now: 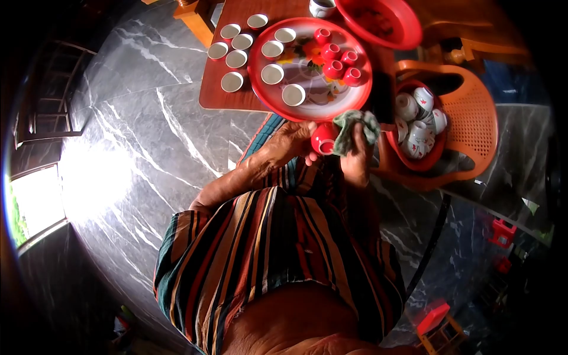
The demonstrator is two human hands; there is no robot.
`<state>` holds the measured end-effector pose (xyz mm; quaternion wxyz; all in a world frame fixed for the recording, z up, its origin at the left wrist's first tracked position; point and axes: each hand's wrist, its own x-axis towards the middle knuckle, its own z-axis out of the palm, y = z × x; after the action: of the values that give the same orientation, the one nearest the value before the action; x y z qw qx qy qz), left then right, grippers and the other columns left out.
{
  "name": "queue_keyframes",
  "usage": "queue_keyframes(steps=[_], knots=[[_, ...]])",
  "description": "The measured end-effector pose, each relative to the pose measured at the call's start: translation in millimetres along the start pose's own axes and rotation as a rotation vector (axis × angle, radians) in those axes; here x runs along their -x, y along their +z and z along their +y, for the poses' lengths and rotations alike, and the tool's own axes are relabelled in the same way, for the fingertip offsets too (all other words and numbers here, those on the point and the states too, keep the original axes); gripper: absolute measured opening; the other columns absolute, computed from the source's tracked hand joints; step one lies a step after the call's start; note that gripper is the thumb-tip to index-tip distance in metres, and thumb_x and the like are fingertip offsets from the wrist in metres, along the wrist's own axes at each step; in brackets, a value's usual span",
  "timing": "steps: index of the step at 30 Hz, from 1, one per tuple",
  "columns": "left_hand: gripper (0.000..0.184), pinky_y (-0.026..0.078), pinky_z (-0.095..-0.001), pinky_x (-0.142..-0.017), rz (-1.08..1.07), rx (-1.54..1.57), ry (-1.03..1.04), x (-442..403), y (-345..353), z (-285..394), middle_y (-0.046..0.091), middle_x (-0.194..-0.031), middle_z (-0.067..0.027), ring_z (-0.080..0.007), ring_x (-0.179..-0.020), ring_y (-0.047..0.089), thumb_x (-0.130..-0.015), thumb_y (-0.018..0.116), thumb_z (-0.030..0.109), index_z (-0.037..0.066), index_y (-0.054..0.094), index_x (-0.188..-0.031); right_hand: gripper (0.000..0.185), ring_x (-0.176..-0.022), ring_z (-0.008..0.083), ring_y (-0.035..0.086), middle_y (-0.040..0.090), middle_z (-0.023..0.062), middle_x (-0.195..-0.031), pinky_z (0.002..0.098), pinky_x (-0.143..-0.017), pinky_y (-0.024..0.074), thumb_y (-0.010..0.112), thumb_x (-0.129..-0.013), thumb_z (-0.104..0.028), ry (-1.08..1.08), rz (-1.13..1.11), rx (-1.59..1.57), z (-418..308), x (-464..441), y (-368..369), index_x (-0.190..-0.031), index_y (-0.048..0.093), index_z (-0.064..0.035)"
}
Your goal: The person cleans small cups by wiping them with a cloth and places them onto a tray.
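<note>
My left hand (pixel 288 142) is closed around a small red cup (pixel 323 139), held in front of my lap with its base facing me. A crumpled grey-green cloth (pixel 356 131) is in my right hand (pixel 356 161) and touches the cup's right side. Just beyond both hands lies a round red-rimmed tray (pixel 260 94) with a flower pattern. On its right side several red cups (pixel 333 69) stand upside down. Several cups with white insides (pixel 293 94) stand upright on its left side.
Several more upright cups (pixel 232 81) stand left of the tray on the wooden table (pixel 213 97). A red basin (pixel 408 29) and a white cup (pixel 322 7) are behind. On an orange chair (pixel 473 118) at right, a red basin (pixel 439 163) holds white patterned bowls (pixel 419 133).
</note>
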<state>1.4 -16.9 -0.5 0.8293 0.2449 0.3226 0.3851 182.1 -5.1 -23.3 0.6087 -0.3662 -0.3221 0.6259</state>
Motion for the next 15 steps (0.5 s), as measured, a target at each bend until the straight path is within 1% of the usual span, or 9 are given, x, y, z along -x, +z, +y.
queue_keyframes(steps=[1,2,4,5,6,7,10,12,15], knots=[[0.038,0.051,-0.0290,-0.055,0.003,-0.001,0.002,-1,-2,1,0.063,-0.079,-0.0083,-0.0158,-0.060,0.060,-0.094,0.050,0.039,0.002,0.058,-0.101,0.021,-0.087,0.0170,0.061,0.062,0.0109,-0.101,0.0294,-0.077,0.0494,0.052,-0.091,-0.016,-0.073,0.017,-0.017,-5,2,5,-0.102,0.055,0.0023],[0.038,0.051,-0.0289,-0.054,0.006,0.054,-0.019,-3,-5,1,0.063,-0.079,-0.0081,-0.0160,-0.059,0.059,-0.094,0.050,0.039,0.002,0.058,-0.101,0.035,-0.090,0.0187,0.061,0.060,0.0134,-0.111,0.0299,-0.081,0.0483,0.053,-0.092,-0.020,-0.224,-0.246,0.089,-11,-1,6,-0.114,0.050,0.0059],[0.038,0.050,-0.0283,-0.053,-0.003,0.070,-0.038,-9,-9,-5,0.063,-0.080,-0.0071,-0.0161,-0.062,0.060,-0.094,0.051,0.039,0.003,0.059,-0.101,0.043,-0.095,0.0196,0.059,0.052,0.0136,-0.123,0.0308,-0.082,0.0475,0.062,-0.087,-0.012,-0.036,-0.404,0.265,-23,7,6,-0.123,0.045,0.0043],[0.038,0.050,-0.0283,-0.053,-0.011,0.070,-0.047,-10,-9,-9,0.063,-0.080,-0.0071,-0.0161,-0.062,0.060,-0.094,0.051,0.039,0.003,0.059,-0.101,0.044,-0.094,0.0183,0.059,0.054,0.0123,-0.119,0.0304,-0.081,0.0481,0.065,-0.083,-0.005,-0.137,-0.423,0.514,-25,9,8,-0.122,0.047,0.0016],[0.037,0.050,-0.0281,-0.053,0.002,-0.002,-0.013,-10,-6,-9,0.063,-0.081,-0.0065,-0.0157,-0.064,0.061,-0.094,0.051,0.040,0.004,0.059,-0.101,0.046,-0.093,0.0171,0.060,0.056,0.0109,-0.115,0.0300,-0.080,0.0487,0.068,-0.079,0.001,-0.245,-0.424,0.761,-27,10,10,-0.121,0.049,-0.0010],[0.037,0.050,-0.0279,-0.053,0.014,-0.073,0.021,-10,-4,-9,0.064,-0.082,-0.0059,-0.0154,-0.066,0.061,-0.093,0.051,0.040,0.005,0.060,-0.101,0.041,-0.088,0.0154,0.061,0.061,0.0094,-0.104,0.0285,-0.075,0.0498,0.068,-0.080,-0.001,-0.241,-0.420,0.705,-31,14,13,-0.118,0.052,-0.0014],[0.036,0.051,-0.0285,-0.056,-0.033,-0.070,0.025,-6,-3,-5,0.064,-0.087,-0.0055,-0.0158,-0.069,0.062,-0.091,0.055,0.040,0.007,0.061,-0.103,0.037,-0.083,0.0159,0.063,0.063,0.0089,-0.097,0.0302,-0.071,0.0511,0.068,-0.079,0.000,-0.307,-0.396,0.785,-29,18,17,-0.114,0.054,-0.0010],[0.035,0.051,-0.0292,-0.057,-0.029,-0.059,0.020,-5,0,-7,0.064,-0.089,-0.0055,-0.0163,-0.070,0.062,-0.091,0.057,0.039,0.007,0.061,-0.104,0.031,-0.083,0.0161,0.063,0.063,0.0102,-0.095,0.0307,-0.069,0.0514,0.063,-0.084,-0.002,-0.566,-0.231,0.868,-20,19,21,-0.113,0.053,-0.0004],[0.032,0.052,-0.0311,-0.059,0.045,0.159,0.033,-8,3,-15,0.064,-0.091,-0.0056,-0.0171,-0.073,0.062,-0.090,0.059,0.034,0.006,0.060,-0.106,0.025,-0.083,0.0190,0.064,0.063,0.0136,-0.096,0.0319,-0.070,0.0518,0.055,-0.088,-0.002,-0.448,-0.042,0.687,-17,18,27,-0.114,0.055,0.0005]])
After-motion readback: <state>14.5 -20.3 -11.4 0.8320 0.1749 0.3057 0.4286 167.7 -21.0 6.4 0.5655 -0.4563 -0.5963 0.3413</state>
